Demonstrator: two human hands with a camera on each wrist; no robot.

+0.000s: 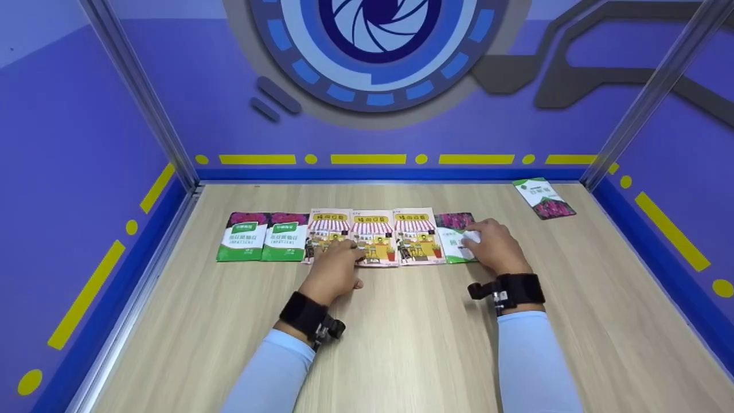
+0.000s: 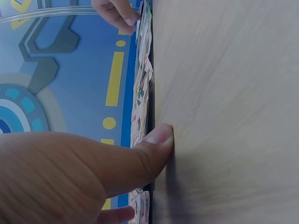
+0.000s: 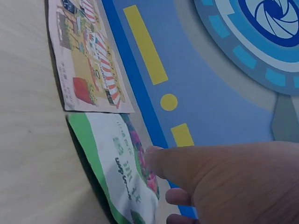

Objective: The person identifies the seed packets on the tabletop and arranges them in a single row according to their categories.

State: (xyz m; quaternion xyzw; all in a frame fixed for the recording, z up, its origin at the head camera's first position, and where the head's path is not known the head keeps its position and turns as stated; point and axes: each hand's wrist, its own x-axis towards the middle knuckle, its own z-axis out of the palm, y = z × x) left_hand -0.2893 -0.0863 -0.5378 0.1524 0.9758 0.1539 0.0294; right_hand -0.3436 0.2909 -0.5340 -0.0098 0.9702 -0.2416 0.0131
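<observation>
My left hand (image 1: 335, 268) rests its fingers on the lower part of a pink seed packet (image 1: 331, 222) with a striped shop awning printed on it. The left wrist view shows the thumb (image 2: 159, 135) down near the table, along the packets' edge. My right hand (image 1: 498, 248) touches the right side of a green and white packet (image 1: 456, 236) with a purple flower print, at the row's right end. In the right wrist view the thumb (image 3: 156, 158) reaches that packet's flowered end. Two more pink packets, a middle one (image 1: 374, 238) and a right one (image 1: 419, 236), lie between the hands.
Two green and white packets, an outer one (image 1: 241, 237) and an inner one (image 1: 285, 237), form the row's left end. A separate flowered packet (image 1: 543, 198) lies askew at the back right of the wooden table (image 1: 413, 338). Purple panels (image 1: 189, 103) enclose the table.
</observation>
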